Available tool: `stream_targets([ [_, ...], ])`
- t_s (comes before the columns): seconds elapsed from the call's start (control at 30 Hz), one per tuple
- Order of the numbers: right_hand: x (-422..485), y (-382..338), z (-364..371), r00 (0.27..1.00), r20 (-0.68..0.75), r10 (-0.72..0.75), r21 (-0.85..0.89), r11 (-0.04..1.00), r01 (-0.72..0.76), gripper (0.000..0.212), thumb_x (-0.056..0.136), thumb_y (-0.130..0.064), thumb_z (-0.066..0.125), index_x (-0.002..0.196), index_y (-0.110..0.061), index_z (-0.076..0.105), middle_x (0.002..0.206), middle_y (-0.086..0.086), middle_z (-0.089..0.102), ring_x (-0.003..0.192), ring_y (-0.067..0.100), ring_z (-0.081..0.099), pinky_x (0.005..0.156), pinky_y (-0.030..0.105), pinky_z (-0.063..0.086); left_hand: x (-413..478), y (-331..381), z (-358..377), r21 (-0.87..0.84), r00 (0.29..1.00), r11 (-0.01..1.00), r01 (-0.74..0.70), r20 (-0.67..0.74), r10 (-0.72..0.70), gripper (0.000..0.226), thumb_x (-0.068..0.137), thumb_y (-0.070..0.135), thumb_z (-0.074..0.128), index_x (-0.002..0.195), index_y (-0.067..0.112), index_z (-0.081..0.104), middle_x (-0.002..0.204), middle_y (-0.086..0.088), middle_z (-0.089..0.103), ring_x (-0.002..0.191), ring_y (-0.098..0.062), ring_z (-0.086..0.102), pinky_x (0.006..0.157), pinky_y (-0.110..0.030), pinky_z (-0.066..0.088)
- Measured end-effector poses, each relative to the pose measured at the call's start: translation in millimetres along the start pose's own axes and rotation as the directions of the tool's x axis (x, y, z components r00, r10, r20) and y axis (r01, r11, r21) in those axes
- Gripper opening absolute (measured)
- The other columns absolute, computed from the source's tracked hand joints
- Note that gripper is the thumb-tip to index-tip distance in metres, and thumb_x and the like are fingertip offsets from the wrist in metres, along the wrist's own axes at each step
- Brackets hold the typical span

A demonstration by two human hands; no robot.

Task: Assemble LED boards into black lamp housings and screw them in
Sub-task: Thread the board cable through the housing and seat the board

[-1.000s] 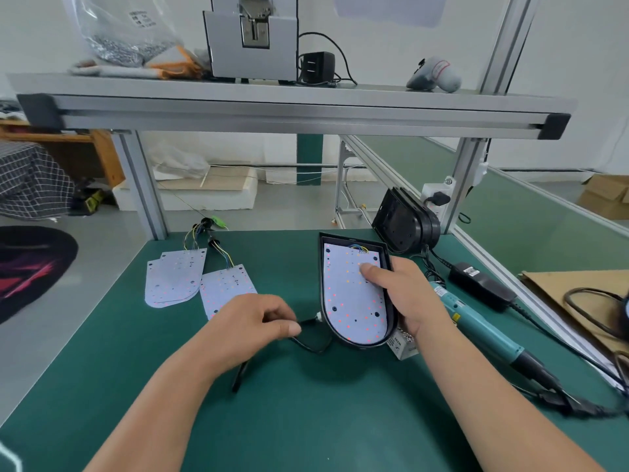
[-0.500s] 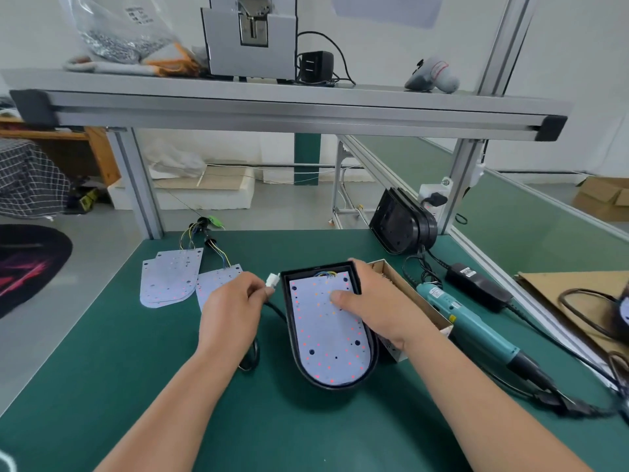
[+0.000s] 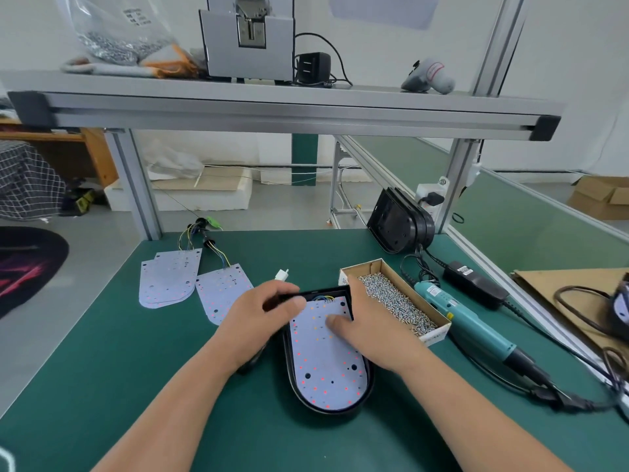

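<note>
A black lamp housing [image 3: 366, 391] lies flat on the green mat in front of me, rounded end toward me. A white LED board [image 3: 323, 366] dotted with red and orange LEDs sits inside it. My left hand [image 3: 258, 321] is at the housing's upper left corner and grips the black cable, whose white connector [image 3: 281, 274] sticks out past the fingers. My right hand [image 3: 371, 335] holds the housing's upper right edge, with the thumb pressing on the board.
An open cardboard box of screws [image 3: 394, 301] stands just right of the housing, with a teal electric screwdriver [image 3: 469, 321] and its cords beyond. Spare LED boards [image 3: 166, 281] with wires lie at the left. More black housings [image 3: 398, 223] lean at the back right post.
The housing has slid left and toward me and now lies flat, uncovering the screw box. My left hand rose with the cable to the housing's top corner.
</note>
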State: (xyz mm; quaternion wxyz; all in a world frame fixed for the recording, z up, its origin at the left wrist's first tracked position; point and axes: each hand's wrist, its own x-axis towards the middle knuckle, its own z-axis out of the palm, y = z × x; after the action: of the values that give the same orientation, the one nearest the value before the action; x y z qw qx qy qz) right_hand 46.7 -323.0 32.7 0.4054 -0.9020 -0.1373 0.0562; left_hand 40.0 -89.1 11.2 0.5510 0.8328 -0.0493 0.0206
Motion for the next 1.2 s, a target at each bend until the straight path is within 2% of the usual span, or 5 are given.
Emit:
stream_targets([
  [0.37, -12, -14, -14, 0.995, 0.097, -0.023, -0.516, 0.854, 0.070, 0.057, 0.101, -0.060, 0.048, 0.132, -0.014, 0.040, 0.080, -0.002, 0.054, 0.077, 0.021, 0.054, 0.057, 0.038, 0.035, -1, 6, 3, 0.145, 0.981, 0.989, 0.017, 0.189, -0.044, 0.033, 0.074, 0.043, 0.079, 0.101, 0.030, 0.064, 0.098, 0.000, 0.075, 0.091, -0.026, 0.069, 0.087, -0.049, 0.055],
  [0.63, -26, 15, -89, 0.939, -0.336, -0.071, -0.421, 0.904, -0.082, 0.020, 0.103, -0.045, 0.048, 0.093, -0.035, 0.063, 0.087, -0.012, 0.067, 0.081, 0.011, 0.064, 0.075, 0.034, 0.052, -6, 8, 4, 0.071, 0.978, 0.996, 0.050, 0.196, -0.064, 0.027, 0.091, 0.025, 0.080, 0.114, 0.033, 0.070, 0.101, 0.002, 0.078, 0.093, -0.016, 0.074, 0.088, -0.032, 0.057],
  [0.87, -51, 95, -138, 0.933, -0.243, 0.265, -0.607, 0.709, -0.360, 0.067, 0.096, -0.055, 0.053, 0.158, -0.033, 0.037, 0.150, -0.004, 0.049, 0.125, 0.019, 0.058, 0.097, 0.038, 0.051, -7, 15, 7, 0.032, 0.989, 0.998, 0.046, 0.138, -0.050, 0.041, 0.082, 0.051, 0.075, 0.122, 0.041, 0.070, 0.115, 0.024, 0.073, 0.107, 0.001, 0.069, 0.099, -0.024, 0.051],
  [1.0, -55, 106, -137, 0.927, -0.152, 0.343, -0.637, 0.683, -0.357, 0.082, 0.077, -0.070, 0.061, 0.149, -0.038, 0.038, 0.127, -0.009, 0.062, 0.109, 0.016, 0.063, 0.095, 0.039, 0.052, -7, 16, 8, 0.033, 0.995, 0.999, 0.020, 0.095, -0.024, 0.035, 0.094, 0.044, 0.078, 0.128, 0.045, 0.067, 0.126, 0.026, 0.068, 0.114, 0.011, 0.061, 0.101, -0.019, 0.045],
  [1.2, -55, 107, -137, 0.945, -0.189, 0.269, -0.483, 0.812, -0.328, 0.042, 0.074, -0.061, 0.064, 0.106, -0.034, 0.059, 0.090, -0.013, 0.068, 0.082, 0.008, 0.064, 0.083, 0.038, 0.055, -9, 22, 10, -0.017, 0.999, 1.000, -0.013, 0.031, 0.013, 0.044, 0.082, 0.053, 0.071, 0.125, 0.043, 0.068, 0.114, 0.017, 0.072, 0.112, 0.003, 0.064, 0.098, -0.023, 0.046],
])
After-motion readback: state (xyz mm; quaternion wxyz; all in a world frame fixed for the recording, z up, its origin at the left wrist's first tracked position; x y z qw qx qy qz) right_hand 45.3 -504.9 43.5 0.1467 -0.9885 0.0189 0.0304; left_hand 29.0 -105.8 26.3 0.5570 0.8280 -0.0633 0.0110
